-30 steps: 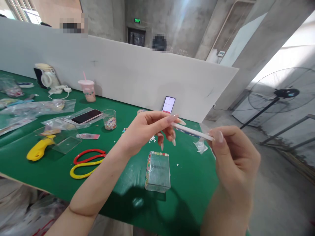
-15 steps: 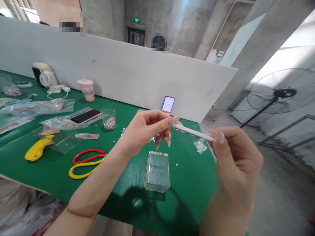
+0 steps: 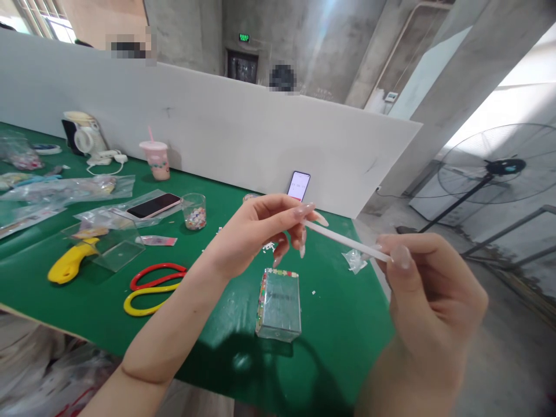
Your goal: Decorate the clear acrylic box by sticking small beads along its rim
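Above the green table [image 3: 339,318], I hold a slim white strip [image 3: 350,242] stretched between my two hands. My left hand [image 3: 258,229] pinches one end between thumb and forefinger, its other fingers curled loosely below; my right hand [image 3: 430,298] grips the opposite end between thumb and bent forefinger, so the strip slants down toward my right. Below it, nearer to me, a clear box [image 3: 281,301] sits on the table, with small colourful pieces lining its far edge and its left side. White bits [image 3: 269,247] lie scattered just past my left fingers, and a small crumpled plastic bag [image 3: 355,262] rests near the table's right edge. Left of my forearm, which covers part of them, are a red handle [image 3: 158,267] and a yellow handle [image 3: 141,313]. Farther off stands a clear cup [image 3: 195,215] partly filled with small pieces, next to a dark-screened phone [image 3: 155,206] lying on plastic wrapping. Another phone [image 3: 299,184], its screen lit, leans against the white partition [image 3: 243,139].
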A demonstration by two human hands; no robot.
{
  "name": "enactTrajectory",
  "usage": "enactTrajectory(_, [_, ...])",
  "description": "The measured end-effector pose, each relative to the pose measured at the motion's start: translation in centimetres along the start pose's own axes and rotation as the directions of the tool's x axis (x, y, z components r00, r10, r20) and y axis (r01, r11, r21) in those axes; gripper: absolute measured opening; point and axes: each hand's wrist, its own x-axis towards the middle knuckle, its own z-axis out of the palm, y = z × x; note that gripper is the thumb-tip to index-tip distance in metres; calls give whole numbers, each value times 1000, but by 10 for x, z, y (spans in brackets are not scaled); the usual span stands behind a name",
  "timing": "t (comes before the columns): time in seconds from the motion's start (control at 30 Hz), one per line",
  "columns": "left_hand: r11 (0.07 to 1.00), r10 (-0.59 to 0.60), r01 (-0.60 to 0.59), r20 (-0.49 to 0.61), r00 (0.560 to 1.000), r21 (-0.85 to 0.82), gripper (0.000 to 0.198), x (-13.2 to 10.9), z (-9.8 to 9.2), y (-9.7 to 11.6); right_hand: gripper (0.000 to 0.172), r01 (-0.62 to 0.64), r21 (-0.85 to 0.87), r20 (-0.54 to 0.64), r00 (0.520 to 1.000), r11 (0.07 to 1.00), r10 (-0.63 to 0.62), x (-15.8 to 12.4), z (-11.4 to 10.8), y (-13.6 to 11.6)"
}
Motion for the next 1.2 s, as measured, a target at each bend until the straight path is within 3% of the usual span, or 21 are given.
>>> enactTrajectory(0.23, [999, -33, 32, -13, 999, -39, 19, 1, -1, 0, 9, -14, 20, 66, 998, 1000, 13, -3, -2, 0])
enactTrajectory(0.4, [985, -118, 118, 11, 993, -128, 23, 3, -3, 1, 10, 48, 39, 123, 991, 998, -52, -2, -1, 2])
enactTrajectory(0.6, [965, -149, 163, 81, 986, -207, 25, 5, -7, -6, 11, 127, 53, 161, 978, 990, -134, 3, 1, 1])
enactTrajectory(0.73, [958, -162, 173, 66, 985, -230, 27, 6, -7, -9, 12, 160, 69, 193, 966, 985, -171, 4, 1, 0])
enactTrajectory(0.93, [971, -138, 123, -62, 988, -204, 24, 8, -7, -4, 11, 163, 125, 128, 976, 979, -179, -2, -3, 6])
enactTrajectory(1.2, [979, -151, 154, 36, 988, -134, 32, 5, -4, -4, 7, 153, 152, 53, 985, 977, -162, -1, -2, 8])
